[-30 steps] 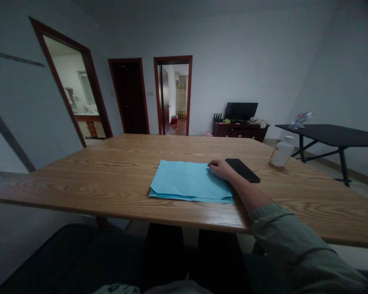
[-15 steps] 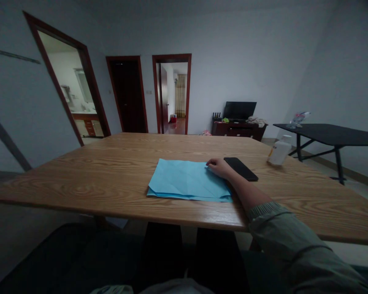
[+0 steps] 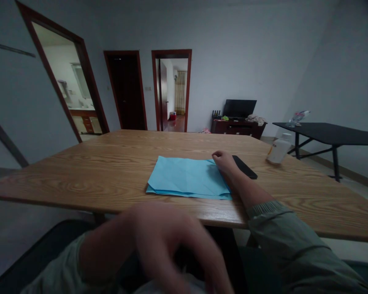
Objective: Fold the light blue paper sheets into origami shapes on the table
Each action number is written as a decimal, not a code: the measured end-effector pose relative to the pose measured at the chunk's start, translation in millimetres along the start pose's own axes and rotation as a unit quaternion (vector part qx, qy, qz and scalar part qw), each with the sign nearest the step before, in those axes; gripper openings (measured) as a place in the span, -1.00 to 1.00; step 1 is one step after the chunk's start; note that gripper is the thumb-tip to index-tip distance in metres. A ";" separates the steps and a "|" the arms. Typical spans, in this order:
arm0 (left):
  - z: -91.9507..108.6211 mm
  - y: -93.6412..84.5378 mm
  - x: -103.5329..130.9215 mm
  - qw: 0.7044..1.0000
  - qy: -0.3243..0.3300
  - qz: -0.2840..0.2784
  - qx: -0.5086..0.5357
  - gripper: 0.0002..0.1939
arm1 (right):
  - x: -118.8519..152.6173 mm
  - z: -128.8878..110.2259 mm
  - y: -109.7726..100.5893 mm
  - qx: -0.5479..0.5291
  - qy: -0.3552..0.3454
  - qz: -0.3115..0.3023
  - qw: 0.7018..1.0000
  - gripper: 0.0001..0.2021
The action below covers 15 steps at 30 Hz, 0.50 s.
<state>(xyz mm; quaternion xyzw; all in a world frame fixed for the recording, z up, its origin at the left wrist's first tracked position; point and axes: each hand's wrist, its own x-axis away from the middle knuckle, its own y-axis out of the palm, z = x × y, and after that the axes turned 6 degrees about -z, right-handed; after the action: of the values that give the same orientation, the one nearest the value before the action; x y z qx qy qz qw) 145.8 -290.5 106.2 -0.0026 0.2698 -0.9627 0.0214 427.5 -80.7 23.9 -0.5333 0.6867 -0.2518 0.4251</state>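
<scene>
Light-blue sheets of paper (image 3: 184, 175), creased and layered, lie flat near the front of the wooden table. My right hand (image 3: 225, 163) rests at their far right corner, fingers curled in. What those fingers hold, if anything, is hidden. Just right of that hand lies a black phone (image 3: 245, 167), partly covered by it. My left hand (image 3: 168, 241) is large and blurred in the foreground, in front of the table's near edge. Its fingers hang downward and apart, with nothing seen between them; the tips of some are cut off by the frame.
A clear bottle with a white cap (image 3: 279, 149) stands to the right on the wooden table (image 3: 88, 171). Beyond is a black table (image 3: 334, 132) with a plastic bottle (image 3: 298, 117) on it. A television (image 3: 239, 108) sits on a dark cabinet by the far wall.
My left hand has come into view at the bottom. My right hand has shifted slightly right and away from me, covering more of the phone. The paper lies about where it was.
</scene>
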 end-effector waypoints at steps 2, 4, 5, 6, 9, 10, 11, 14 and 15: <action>-34.8 -62.8 1.8 0.981 -0.102 0.115 -0.117 -0.45 | -2.1 3.4 -2.9 -0.008 0.036 0.009 0.999 -0.78; -80.0 -114.2 9.8 0.924 -0.228 0.219 -0.217 -0.43 | -2.9 5.4 -4.4 -0.044 0.079 -0.022 0.996 -0.77; -102.5 -131.5 14.7 0.900 -0.281 0.228 -0.241 -0.43 | -2.6 5.3 -4.9 -0.069 0.102 -0.045 0.991 -0.77; -122.9 -142.6 19.4 0.887 -0.316 0.221 -0.254 -0.43 | -1.8 4.2 -5.5 -0.094 0.123 -0.069 0.986 -0.77; -162.5 -146.6 26.7 0.876 -0.354 0.184 -0.272 -0.24 | 2.6 -2.6 -8.6 -0.166 0.162 -0.116 0.966 -0.78; -168.3 -142.8 26.4 0.873 -0.364 0.173 -0.276 -0.22 | 4.2 -5.3 -10.2 -0.186 0.170 -0.122 0.960 -0.77; -171.4 -138.8 25.1 0.870 -0.368 0.168 -0.282 -0.21 | 5.7 -7.9 -12.0 -0.201 0.176 -0.123 0.956 -0.77; -173.4 -132.8 20.0 0.861 -0.376 0.167 -0.298 -0.20 | 9.0 -13.2 -18.0 -0.214 0.195 -0.113 0.950 -0.76; -173.7 -133.2 19.1 0.858 -0.379 0.170 -0.301 -0.19 | 9.8 -14.3 -19.9 -0.212 0.203 -0.110 0.950 -0.76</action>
<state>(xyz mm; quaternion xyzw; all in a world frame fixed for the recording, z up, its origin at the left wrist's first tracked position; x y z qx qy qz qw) 118.6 -87.4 26.9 -0.3277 0.5136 -0.7405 0.2836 425.0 -97.6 44.0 -0.6209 0.7332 -0.2482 0.1240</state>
